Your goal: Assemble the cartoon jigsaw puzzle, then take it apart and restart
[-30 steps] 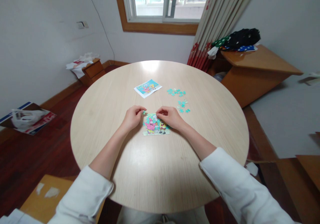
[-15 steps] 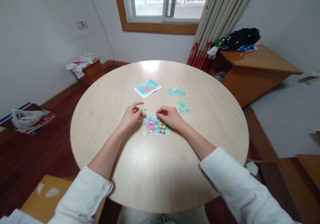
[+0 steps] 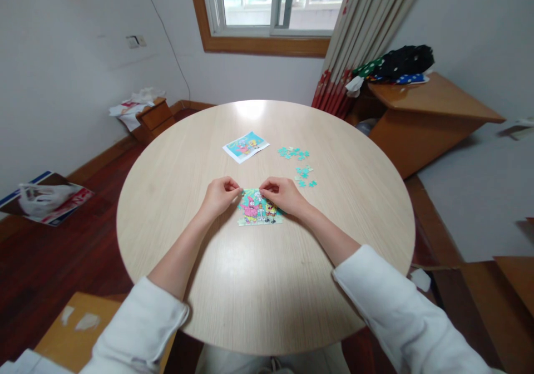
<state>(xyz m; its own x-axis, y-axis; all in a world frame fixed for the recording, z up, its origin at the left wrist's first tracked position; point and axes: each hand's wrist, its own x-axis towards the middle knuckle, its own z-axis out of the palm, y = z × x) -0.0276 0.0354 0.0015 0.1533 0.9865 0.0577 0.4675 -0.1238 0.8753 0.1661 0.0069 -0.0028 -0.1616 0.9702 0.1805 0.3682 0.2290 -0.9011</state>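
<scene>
A partly joined jigsaw puzzle [image 3: 252,212] with cartoon figures, one pink and one yellow, lies flat on the round table [image 3: 267,296]. At its upper left corner, my left hand [image 3: 223,196] is closed in a pinch on a small puzzle piece, mostly hidden by the fingertips. My right hand [image 3: 283,194] pinches the puzzle's top edge, thumb and forefinger together, and covers its upper right part. To the right of that hand sits a small group of loose turquoise puzzle pieces [image 3: 304,172]. A second group of pieces [image 3: 293,153] lies farther back.
Behind the puzzle rests a printed picture card [image 3: 247,147] with the same figures. Beyond the table are a window [image 3: 279,6], a long curtain [image 3: 359,23] and a wooden desk [image 3: 434,107] with cloths on top. A cardboard box [image 3: 79,324] stands at the lower left.
My left hand's raised fingers have closed down, bringing the small piece against the puzzle's upper left corner. My right hand has stayed almost in place.
</scene>
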